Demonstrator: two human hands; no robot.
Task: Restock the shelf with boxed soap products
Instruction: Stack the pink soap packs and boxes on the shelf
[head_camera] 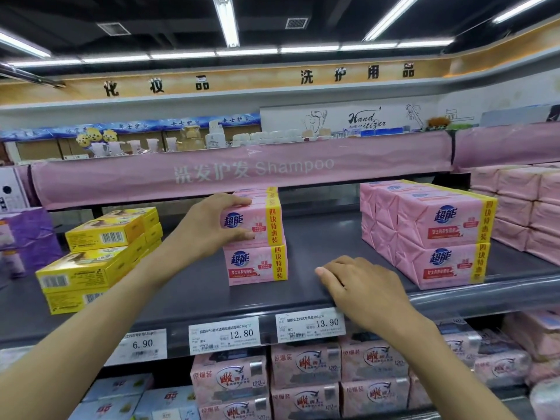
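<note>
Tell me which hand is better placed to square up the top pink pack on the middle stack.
Left. The left hand grips the top pink pack, which sits on the lower pack. The right hand rests on the shelf edge, apart from the stack, holding nothing.

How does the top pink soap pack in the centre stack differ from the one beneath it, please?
The top pink soap pack is gripped by the left hand; the lower pack is untouched. The top pack rests on the lower pack, which sits on the shelf. Both share pink wrap and yellow band.
</note>
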